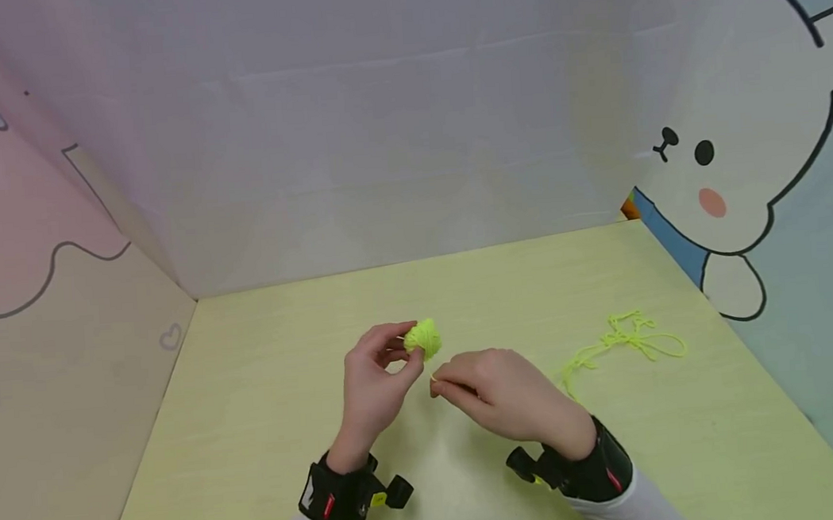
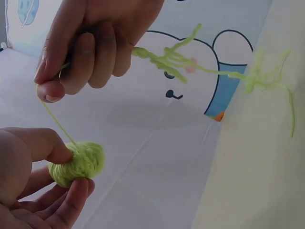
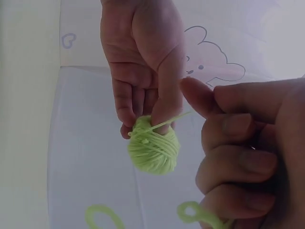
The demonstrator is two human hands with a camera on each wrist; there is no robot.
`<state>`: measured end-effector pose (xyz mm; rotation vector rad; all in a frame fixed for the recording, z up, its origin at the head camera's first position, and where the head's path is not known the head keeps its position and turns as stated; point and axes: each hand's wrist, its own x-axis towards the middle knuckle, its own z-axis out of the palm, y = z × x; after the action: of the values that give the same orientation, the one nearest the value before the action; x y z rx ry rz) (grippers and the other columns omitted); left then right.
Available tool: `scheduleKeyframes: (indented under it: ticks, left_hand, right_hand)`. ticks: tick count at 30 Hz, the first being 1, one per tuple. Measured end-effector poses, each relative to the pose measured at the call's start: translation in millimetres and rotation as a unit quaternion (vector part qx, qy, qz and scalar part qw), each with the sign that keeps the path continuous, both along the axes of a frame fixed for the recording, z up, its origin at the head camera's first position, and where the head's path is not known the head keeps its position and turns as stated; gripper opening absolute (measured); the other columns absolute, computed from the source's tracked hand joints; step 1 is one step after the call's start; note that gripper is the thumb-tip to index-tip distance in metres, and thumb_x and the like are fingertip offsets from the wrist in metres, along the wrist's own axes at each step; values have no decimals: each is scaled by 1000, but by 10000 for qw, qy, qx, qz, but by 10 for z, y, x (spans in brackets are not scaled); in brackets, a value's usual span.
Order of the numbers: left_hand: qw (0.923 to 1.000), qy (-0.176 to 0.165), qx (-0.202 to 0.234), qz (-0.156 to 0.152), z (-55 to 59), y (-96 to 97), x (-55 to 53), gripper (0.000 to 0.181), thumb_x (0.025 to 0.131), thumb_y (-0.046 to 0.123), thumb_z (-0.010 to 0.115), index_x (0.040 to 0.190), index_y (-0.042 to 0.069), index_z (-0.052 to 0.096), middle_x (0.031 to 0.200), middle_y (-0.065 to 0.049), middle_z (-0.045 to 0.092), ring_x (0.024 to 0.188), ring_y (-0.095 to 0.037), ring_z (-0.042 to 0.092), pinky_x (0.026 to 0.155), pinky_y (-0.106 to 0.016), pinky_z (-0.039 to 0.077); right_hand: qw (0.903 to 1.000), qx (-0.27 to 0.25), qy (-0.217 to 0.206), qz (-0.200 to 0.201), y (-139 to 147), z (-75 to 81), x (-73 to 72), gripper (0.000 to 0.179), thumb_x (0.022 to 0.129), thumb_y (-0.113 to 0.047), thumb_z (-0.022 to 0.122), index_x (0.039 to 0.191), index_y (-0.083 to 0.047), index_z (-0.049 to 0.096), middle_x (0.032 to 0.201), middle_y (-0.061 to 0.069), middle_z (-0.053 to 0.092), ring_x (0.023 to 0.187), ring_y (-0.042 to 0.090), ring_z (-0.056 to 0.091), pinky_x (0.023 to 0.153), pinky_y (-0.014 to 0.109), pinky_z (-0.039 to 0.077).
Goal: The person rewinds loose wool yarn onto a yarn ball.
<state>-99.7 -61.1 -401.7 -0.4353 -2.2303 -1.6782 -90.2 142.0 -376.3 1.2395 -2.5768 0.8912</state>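
Observation:
A small ball of neon yellow-green yarn [image 1: 423,339] is held between the thumb and fingertips of my left hand [image 1: 375,378], raised over the table. From the ball [image 2: 80,162] a single taut strand [image 2: 59,123] runs to my right hand [image 2: 97,45], which pinches it between thumb and forefinger. The other right fingers [image 3: 233,164] are curled in, and yarn trails out from beneath them. In the head view my right hand [image 1: 506,390] is close beside the ball, just right of it. Loose, tangled yarn [image 1: 629,336] lies on the table to the right.
The pale yellow-green table [image 1: 270,317] is bordered by a whitish sheet [image 1: 395,150] at the back and printed cartoon panels at both sides. Each wrist wears a black strap with a small camera [image 1: 338,491].

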Motion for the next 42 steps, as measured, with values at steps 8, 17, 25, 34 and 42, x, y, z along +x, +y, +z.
scheduleKeyframes:
  ticks: [8, 17, 25, 34, 42]
  left_hand:
    - [9929, 568, -692, -783, -83, -11, 16, 36, 81, -2, 75, 115, 9, 72, 103, -2, 65, 85, -14, 63, 71, -42, 61]
    - [9859, 847, -887, -1142, -51, -24, 14, 36, 78, -1, 75, 112, 13, 73, 105, 1, 67, 88, -11, 61, 70, -33, 60]
    - [9862, 774, -683, -1293, -31, -26, 40, 39, 78, -4, 74, 114, 11, 72, 107, -2, 68, 88, -12, 63, 70, -33, 60]
    - [9802, 511, 77, -1913, 154, -11, 119, 45, 73, -22, 69, 115, -7, 64, 105, -17, 67, 87, -22, 65, 74, -32, 60]
    - [9856, -365, 1253, -1071, 39, -64, 67, 39, 85, -12, 68, 122, -2, 64, 113, -18, 64, 94, -27, 64, 81, -26, 58]
  right_hand:
    - [9898, -748, 823, -892, 48, -37, -78, 8, 95, -22, 67, 97, -17, 73, 81, -11, 64, 62, 1, 50, 51, 24, 48]
    - [9782, -1196, 1194, -1204, 70, -74, -157, 8, 91, -19, 71, 97, -15, 76, 77, -7, 59, 55, 4, 42, 43, 23, 39]
    - [9788, -1291, 949, -1275, 75, -68, -162, 8, 90, -20, 73, 94, -15, 77, 76, -7, 59, 56, 5, 41, 44, 25, 39]
    - [9731, -2025, -519, -969, 120, -112, -224, 10, 91, -17, 73, 98, -21, 78, 73, -11, 57, 59, 9, 45, 47, 27, 39]
    - [9902, -227, -1167, -726, 1, -130, -145, 11, 98, -26, 64, 99, -27, 74, 83, -17, 66, 69, 2, 54, 61, 27, 50]
